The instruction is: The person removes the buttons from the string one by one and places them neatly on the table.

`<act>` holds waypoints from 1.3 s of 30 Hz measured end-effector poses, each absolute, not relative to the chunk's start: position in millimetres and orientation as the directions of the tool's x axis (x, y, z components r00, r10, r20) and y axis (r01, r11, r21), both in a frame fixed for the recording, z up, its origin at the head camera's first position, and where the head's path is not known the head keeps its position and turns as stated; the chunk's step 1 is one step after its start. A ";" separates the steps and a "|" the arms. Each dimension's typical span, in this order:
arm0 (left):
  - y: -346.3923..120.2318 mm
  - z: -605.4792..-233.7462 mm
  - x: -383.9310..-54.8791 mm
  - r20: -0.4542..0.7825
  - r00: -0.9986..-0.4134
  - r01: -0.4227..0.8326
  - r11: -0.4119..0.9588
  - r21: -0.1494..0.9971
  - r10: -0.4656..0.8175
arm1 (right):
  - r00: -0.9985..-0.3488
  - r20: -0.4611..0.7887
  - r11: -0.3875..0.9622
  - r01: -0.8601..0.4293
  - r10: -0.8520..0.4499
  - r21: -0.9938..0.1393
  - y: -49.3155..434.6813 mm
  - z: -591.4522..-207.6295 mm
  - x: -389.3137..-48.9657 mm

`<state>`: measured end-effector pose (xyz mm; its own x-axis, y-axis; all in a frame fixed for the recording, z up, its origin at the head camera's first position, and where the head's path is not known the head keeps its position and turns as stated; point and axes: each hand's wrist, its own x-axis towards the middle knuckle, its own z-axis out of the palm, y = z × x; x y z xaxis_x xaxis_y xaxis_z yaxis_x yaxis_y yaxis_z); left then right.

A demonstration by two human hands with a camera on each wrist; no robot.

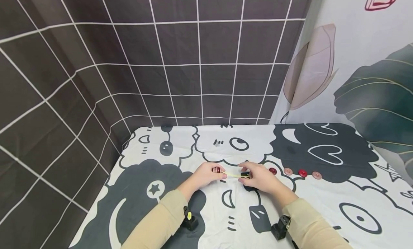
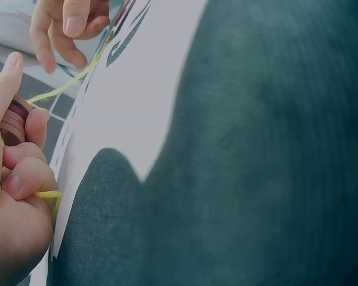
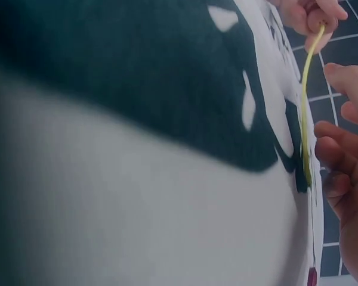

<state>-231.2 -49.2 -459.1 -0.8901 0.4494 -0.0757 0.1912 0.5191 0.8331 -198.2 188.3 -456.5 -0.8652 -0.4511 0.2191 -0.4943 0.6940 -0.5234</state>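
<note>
My left hand (image 1: 209, 174) grips a short stack of reddish-brown buttons (image 2: 15, 122) between thumb and fingers. A yellow string (image 3: 304, 107) comes out of the stack and runs toward the right; another bit of it pokes out below the curled lower fingers in the left wrist view. Close by, my right hand (image 1: 259, 176) hovers at the string's far part, thumb and fingers apart and loosely bent. In the right wrist view the string hangs beside those fingertips with no pinch visible. How many buttons the stack has is partly hidden by the fingers.
To the right of my right hand lie several loose buttons in a row: a dark red button (image 1: 272, 170), a pink button (image 1: 288, 171), a red button (image 1: 302, 173) and another pink button (image 1: 317, 175). They rest on a cartoon-patterned cloth (image 1: 238, 224). Behind stands a dark grid curtain (image 1: 180, 44).
</note>
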 end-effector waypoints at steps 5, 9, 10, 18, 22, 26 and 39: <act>-49.1 -460.1 -232.4 -0.074 -0.891 0.201 0.535 0.821 0.448 | -0.863 0.214 0.685 -0.496 -0.458 -0.534 182.8 -456.3 -197.5; -49.4 -461.4 -233.1 -0.067 -0.889 0.216 0.543 0.811 0.453 | -0.863 0.217 0.678 -0.496 -0.457 -0.543 179.9 -457.4 -196.7; -49.6 -461.8 -233.4 -0.066 -0.888 0.218 0.543 0.811 0.455 | -0.863 0.216 0.676 -0.494 -0.456 -0.547 179.4 -457.7 -196.6; -49.8 -461.4 -233.2 -0.068 -0.882 0.215 0.527 0.822 0.467 | -0.854 0.237 0.629 -0.504 -0.462 -0.592 172.1 -458.1 -195.7; -49.5 -461.4 -233.4 -0.063 -0.879 0.222 0.523 0.823 0.472 | -0.851 0.243 0.606 -0.507 -0.465 -0.613 167.8 -459.4 -195.2; -49.7 -461.2 -233.1 -0.060 -0.879 0.227 0.526 0.820 0.473 | -0.859 0.230 0.591 -0.488 -0.458 -0.643 162.7 -459.9 -194.0; -50.2 -462.4 -234.6 -0.063 -0.873 0.231 0.523 0.820 0.483 | -0.888 0.165 0.556 -0.404 -0.428 -0.726 149.2 -461.6 -193.0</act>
